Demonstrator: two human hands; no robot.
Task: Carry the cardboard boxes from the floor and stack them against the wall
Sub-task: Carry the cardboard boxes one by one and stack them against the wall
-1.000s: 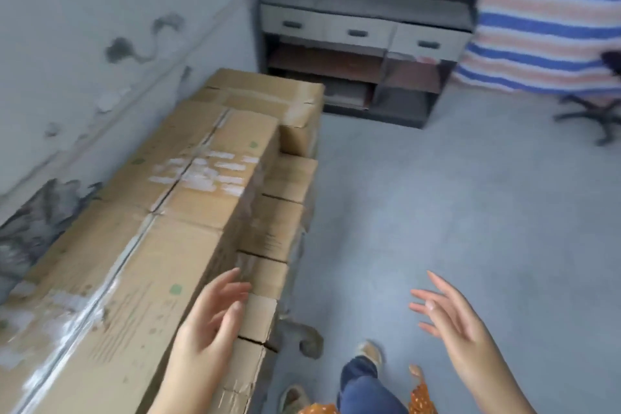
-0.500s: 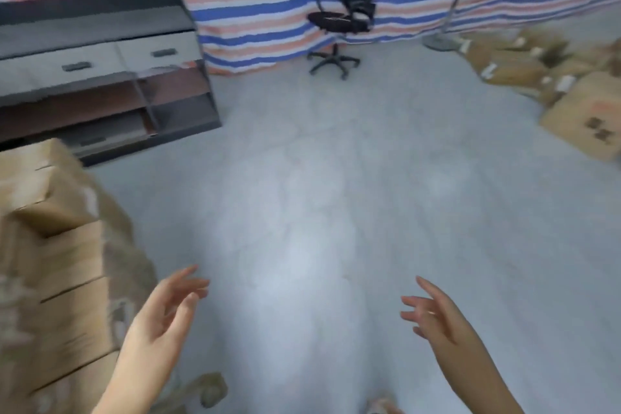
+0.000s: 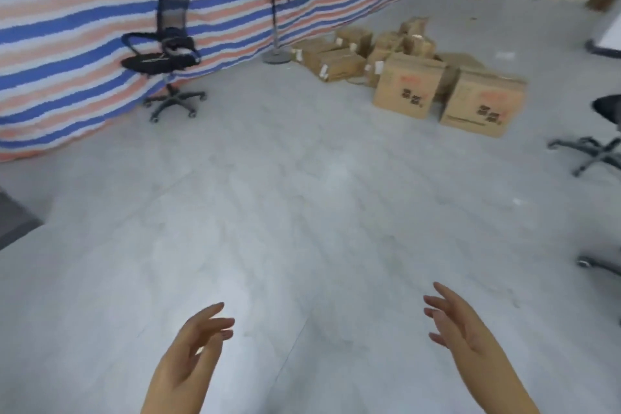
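Several brown cardboard boxes lie in a loose pile on the grey floor at the upper right. The two nearest are a box with dark print point(image 3: 408, 89) and another printed box point(image 3: 482, 104) beside it; smaller boxes point(image 3: 331, 59) lie behind them near the striped tarp. My left hand point(image 3: 191, 346) and my right hand point(image 3: 453, 323) hang in front of me at the bottom of the view, fingers straight and spread, holding nothing. Both hands are far from the boxes. The stack by the wall is out of view.
A black office chair point(image 3: 164, 54) stands by the blue, white and orange striped tarp point(image 3: 84, 10). A fan stand point(image 3: 277, 54) sits left of the pile. Another chair's base point(image 3: 594, 151) is at the right edge. A dark cabinet corner point(image 3: 13, 222) shows at the left.
The view has swung right, away from the stacked boxes and the cabinet, onto the floor pile. Both hands stay open and empty in front of me.
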